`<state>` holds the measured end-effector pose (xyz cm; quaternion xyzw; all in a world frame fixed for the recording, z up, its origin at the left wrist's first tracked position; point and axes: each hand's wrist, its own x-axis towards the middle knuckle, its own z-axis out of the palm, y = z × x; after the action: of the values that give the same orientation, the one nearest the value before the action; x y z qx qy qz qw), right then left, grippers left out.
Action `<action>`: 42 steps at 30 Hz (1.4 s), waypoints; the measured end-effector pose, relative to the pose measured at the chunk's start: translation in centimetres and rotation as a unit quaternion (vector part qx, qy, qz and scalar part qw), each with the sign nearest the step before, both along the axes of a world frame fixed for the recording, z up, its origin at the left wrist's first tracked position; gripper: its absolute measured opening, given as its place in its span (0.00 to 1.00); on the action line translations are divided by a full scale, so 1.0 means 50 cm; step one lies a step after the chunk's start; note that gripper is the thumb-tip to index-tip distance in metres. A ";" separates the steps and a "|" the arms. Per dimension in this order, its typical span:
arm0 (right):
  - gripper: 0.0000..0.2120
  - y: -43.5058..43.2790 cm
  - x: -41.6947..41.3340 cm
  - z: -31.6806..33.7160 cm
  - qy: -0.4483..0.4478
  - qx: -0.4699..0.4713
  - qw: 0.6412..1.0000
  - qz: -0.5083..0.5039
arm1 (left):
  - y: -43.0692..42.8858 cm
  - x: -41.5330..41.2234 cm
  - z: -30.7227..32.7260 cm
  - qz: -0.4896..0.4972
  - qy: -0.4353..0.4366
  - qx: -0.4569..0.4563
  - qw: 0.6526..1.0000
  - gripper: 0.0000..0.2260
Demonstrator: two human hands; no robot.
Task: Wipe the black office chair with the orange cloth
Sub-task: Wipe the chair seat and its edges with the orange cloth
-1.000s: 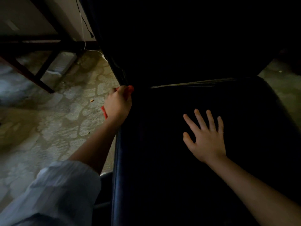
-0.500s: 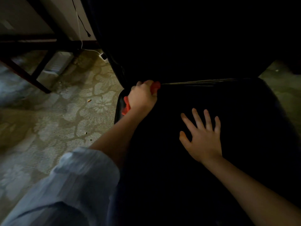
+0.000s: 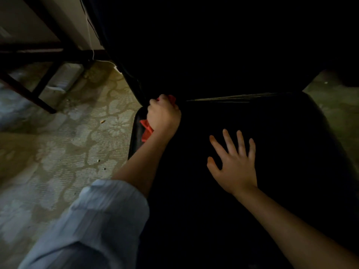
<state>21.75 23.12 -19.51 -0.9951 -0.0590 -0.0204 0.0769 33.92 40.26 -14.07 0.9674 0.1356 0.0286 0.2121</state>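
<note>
The left grip (image 3: 164,115) is curled tight round the orange cloth (image 3: 146,129). The fist sits at the back left corner of the seat of the black office chair (image 3: 281,144), at about eleven o'clock from the middle of the view. It seems to press the cloth into the crease where the seat meets the backrest (image 3: 213,45), though the gloom there hides the contact itself. The cloth shows in two bits: a fold at twelve o'clock of the fist, above the knuckles, and a tail at seven o'clock beside the wrist, over the seat's left edge.

The right grip (image 3: 236,167) holds nothing. Its fingers are straight and spread and its palm lies flat on the seat, at four o'clock from the fist and well apart from it.

The backrest fills the view from twelve to two o'clock. A rolled pale blue sleeve (image 3: 101,220) covers the left arm at seven o'clock. At nine o'clock is patterned carpet (image 3: 68,144) with a few crumbs. Dark furniture legs (image 3: 29,92) stand at ten o'clock, and a thin white cable (image 3: 91,35) hangs at eleven.
</note>
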 end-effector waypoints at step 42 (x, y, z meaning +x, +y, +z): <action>0.28 0.007 -0.001 -0.004 -0.060 0.034 0.997 -0.028 | 0.012 -0.005 0.000 -0.140 -0.045 0.061 0.987 0.18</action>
<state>21.68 23.48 -19.73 -0.9902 -0.0351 -0.0844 0.1060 33.66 40.86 -14.04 0.9856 -0.0133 0.0505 0.1610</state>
